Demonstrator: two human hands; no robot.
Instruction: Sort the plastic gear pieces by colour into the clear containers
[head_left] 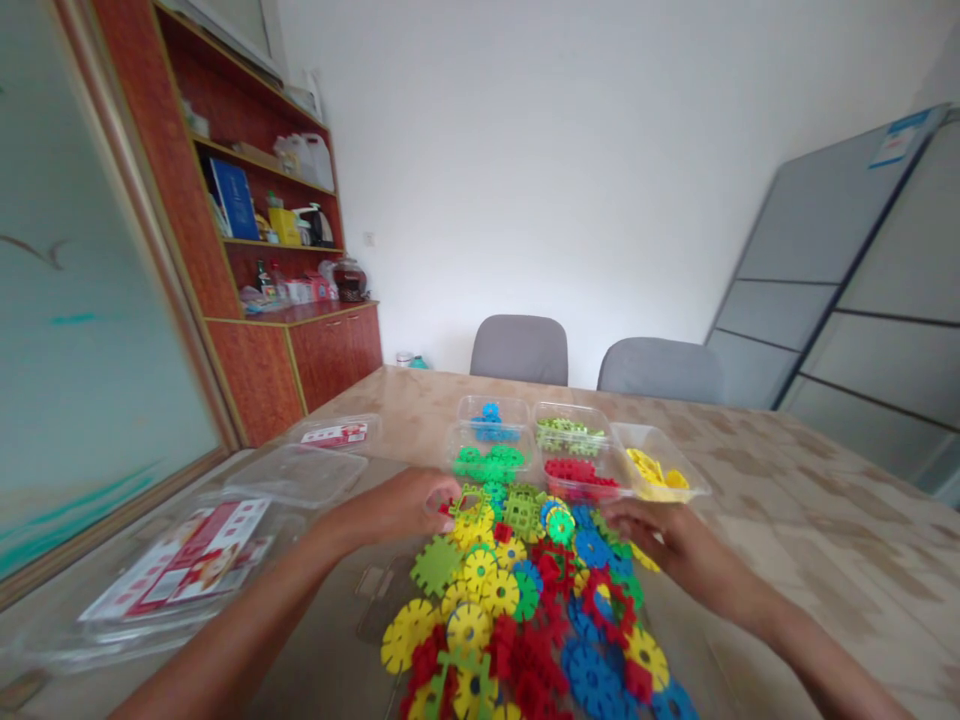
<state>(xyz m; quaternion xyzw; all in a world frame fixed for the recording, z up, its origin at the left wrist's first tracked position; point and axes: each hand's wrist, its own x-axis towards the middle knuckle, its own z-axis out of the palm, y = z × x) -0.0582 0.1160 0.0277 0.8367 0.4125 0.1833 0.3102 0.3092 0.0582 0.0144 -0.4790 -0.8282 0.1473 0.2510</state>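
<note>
- Left hand (405,505) and forearm: bare, no sleeve, watch or ring visible.
- Right hand (667,540) and forearm: bare too, nothing worn at the wrist.

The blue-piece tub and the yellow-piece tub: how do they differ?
The blue-piece tub sits in the far row at the left end; the yellow-piece tub lies at the right end, nearer the right hand. The blue-piece tub holds only a few pieces in its middle; the yellow-piece tub's pieces spread along it. The yellow-piece tub lies angled, the blue one square. Both are clear plastic, open, single-colour.
</note>
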